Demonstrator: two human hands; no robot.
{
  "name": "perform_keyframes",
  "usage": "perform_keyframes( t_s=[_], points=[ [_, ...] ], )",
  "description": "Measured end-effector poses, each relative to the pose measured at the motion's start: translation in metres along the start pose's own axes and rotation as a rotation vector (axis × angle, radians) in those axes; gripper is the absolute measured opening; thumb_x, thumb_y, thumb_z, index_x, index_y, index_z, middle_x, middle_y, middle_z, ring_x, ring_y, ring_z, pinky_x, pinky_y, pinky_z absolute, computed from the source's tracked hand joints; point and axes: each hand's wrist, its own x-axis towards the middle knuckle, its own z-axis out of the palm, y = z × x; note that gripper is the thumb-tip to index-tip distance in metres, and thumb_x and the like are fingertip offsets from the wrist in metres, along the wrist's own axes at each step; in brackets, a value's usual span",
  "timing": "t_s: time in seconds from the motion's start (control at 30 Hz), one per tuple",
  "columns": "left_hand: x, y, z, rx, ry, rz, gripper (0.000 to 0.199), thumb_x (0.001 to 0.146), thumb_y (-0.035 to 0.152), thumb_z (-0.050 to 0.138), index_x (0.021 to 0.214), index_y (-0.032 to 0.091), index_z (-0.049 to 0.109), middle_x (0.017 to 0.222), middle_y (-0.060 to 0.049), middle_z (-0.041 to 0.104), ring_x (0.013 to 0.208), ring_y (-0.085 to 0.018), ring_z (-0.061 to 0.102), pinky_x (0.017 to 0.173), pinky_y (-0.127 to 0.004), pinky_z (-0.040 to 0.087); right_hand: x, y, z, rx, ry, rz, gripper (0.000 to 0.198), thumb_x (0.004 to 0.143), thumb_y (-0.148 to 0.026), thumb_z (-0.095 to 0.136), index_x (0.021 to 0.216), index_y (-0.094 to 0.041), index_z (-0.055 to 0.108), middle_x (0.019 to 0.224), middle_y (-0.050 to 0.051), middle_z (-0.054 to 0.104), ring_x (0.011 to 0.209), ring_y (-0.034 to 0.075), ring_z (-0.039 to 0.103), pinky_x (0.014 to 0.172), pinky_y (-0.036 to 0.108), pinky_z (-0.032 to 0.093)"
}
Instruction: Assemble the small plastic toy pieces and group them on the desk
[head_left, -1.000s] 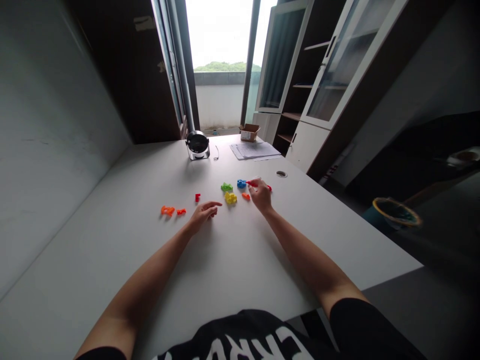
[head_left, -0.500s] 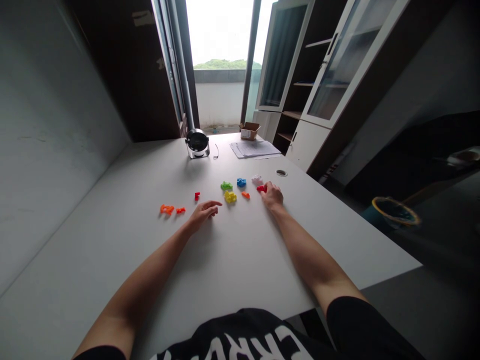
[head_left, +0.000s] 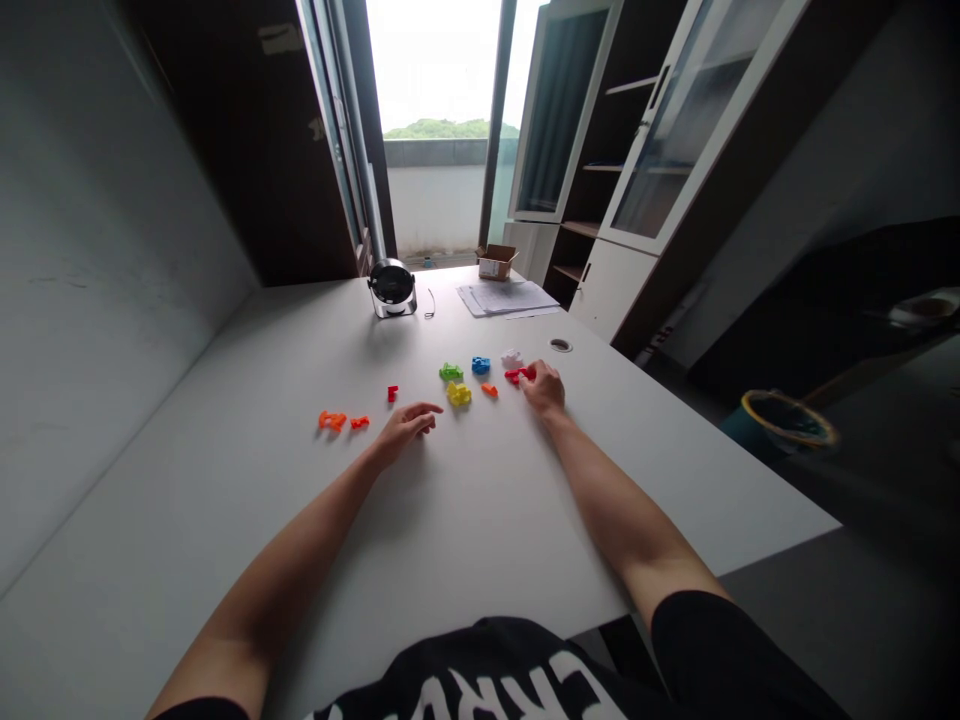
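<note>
My right hand (head_left: pixel 544 388) has its fingertips closed at the right end of a small red plastic toy piece (head_left: pixel 514 376) on the white table. Just behind that piece lies a pale pink toy piece (head_left: pixel 512 357). My left hand (head_left: pixel 409 430) rests on the table with its index finger stretched out and the others loosely bent, holding nothing. Nearest to its fingertip is a yellow toy piece (head_left: pixel 459 394). Around it are a green piece (head_left: pixel 451 371), a blue piece (head_left: pixel 481 366) and a small orange piece (head_left: pixel 489 390).
Left of my left hand lie a red piece (head_left: pixel 392 393) and two orange pieces, one larger (head_left: pixel 331 421) and one smaller (head_left: pixel 360 423). Farther back are a round black device on a stand (head_left: pixel 392 287), papers (head_left: pixel 510 297) and a small cardboard box (head_left: pixel 496 264).
More of the red toy piece shows beside my right fingers, which sit at its right end. My left hand is almost unchanged. The whole view has shifted slightly.
</note>
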Motion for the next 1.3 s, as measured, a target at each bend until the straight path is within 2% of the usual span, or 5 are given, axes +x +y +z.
perform_keyframes(
  t_s=[0.17, 0.47, 0.87, 1.0, 1.3],
  points=[
    [0.000, 0.000, 0.000, -0.003, -0.014, 0.002, 0.041, 0.085, 0.042, 0.064, 0.116, 0.016, 0.072, 0.085, -0.005, 0.065, 0.077, -0.015, 0.056, 0.071, -0.026, 0.044, 0.002, 0.007, -0.001, -0.094, 0.048, 0.064, 0.015, 0.082, -0.031, 0.065, 0.093, -0.020, 0.062, 0.100, 0.012, 0.061, 0.098, 0.029, 0.050, 0.086, 0.038, 0.041],
    [0.001, -0.001, 0.001, 0.006, -0.012, -0.002, 0.040, 0.086, 0.043, 0.063, 0.115, 0.016, 0.073, 0.085, -0.005, 0.065, 0.077, -0.015, 0.057, 0.071, -0.026, 0.044, 0.004, 0.014, 0.006, -0.113, 0.017, 0.034, 0.014, 0.083, -0.032, 0.065, 0.094, -0.022, 0.066, 0.119, 0.013, 0.057, 0.113, 0.033, 0.046, 0.093, 0.044, 0.039],
    [0.002, -0.007, -0.001, 0.031, -0.018, 0.008, 0.039, 0.088, 0.043, 0.061, 0.114, 0.016, 0.072, 0.085, -0.005, 0.064, 0.076, -0.015, 0.056, 0.071, -0.026, 0.045, 0.014, 0.028, 0.009, 0.034, -0.016, 0.041, 0.041, 0.082, -0.037, 0.064, 0.120, -0.023, 0.060, 0.117, 0.011, 0.065, 0.110, 0.031, 0.053, 0.093, 0.042, 0.044],
    [0.003, -0.007, -0.001, 0.035, -0.023, 0.009, 0.038, 0.087, 0.043, 0.061, 0.113, 0.017, 0.073, 0.084, -0.005, 0.065, 0.076, -0.015, 0.057, 0.071, -0.026, 0.045, 0.016, 0.031, 0.009, 0.039, -0.079, -0.008, 0.033, 0.083, -0.036, 0.063, 0.114, -0.023, 0.065, 0.118, 0.010, 0.066, 0.111, 0.030, 0.054, 0.098, 0.043, 0.042],
    [0.003, -0.008, -0.001, 0.047, -0.018, 0.001, 0.038, 0.088, 0.043, 0.060, 0.112, 0.017, 0.073, 0.085, -0.005, 0.065, 0.076, -0.015, 0.057, 0.071, -0.026, 0.045, 0.014, 0.032, 0.012, 0.028, -0.008, 0.041, 0.033, 0.082, -0.037, 0.066, 0.109, -0.020, 0.067, 0.107, 0.013, 0.064, 0.104, 0.031, 0.054, 0.094, 0.040, 0.045]
  ],
)
